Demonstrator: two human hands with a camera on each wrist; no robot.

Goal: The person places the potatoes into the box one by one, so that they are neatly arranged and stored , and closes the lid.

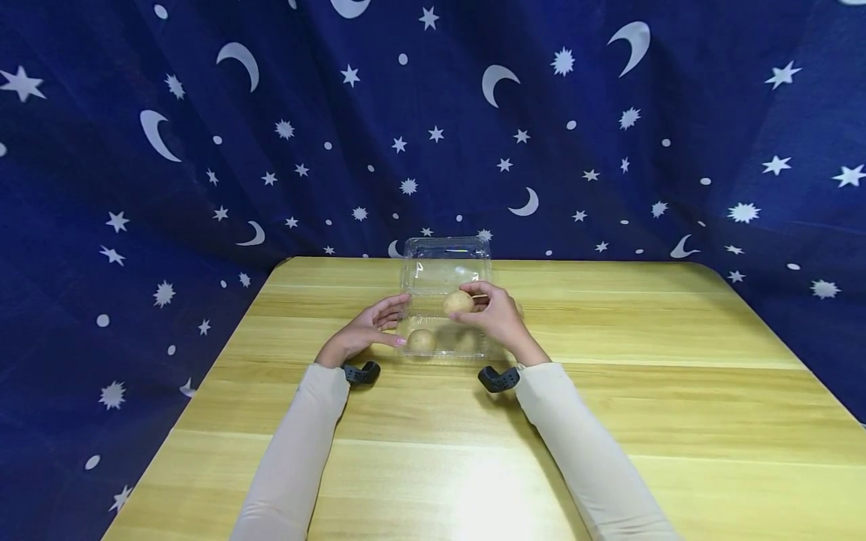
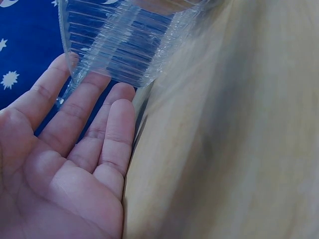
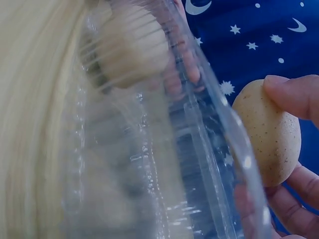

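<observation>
A small speckled potato (image 3: 271, 132) is pinched between the thumb and fingers of my right hand (image 1: 499, 319), above the clear plastic clamshell box (image 1: 443, 355). The box stands with its lid (image 1: 446, 263) raised at the back. Another potato (image 1: 422, 342) lies in the box's front left part; the right wrist view shows this potato (image 3: 134, 47) through the clear wall. A darker patch right of it is too blurred to tell. At the box's left side is my left hand (image 1: 368, 324), fingers extended, with fingertips (image 2: 94, 77) touching or very near the plastic wall.
The wooden table (image 1: 676, 421) spreads to both sides and toward the front. Behind it hangs a dark blue curtain (image 1: 460, 90) with moons and stars. Black bands (image 1: 498, 379) sit on both wrists.
</observation>
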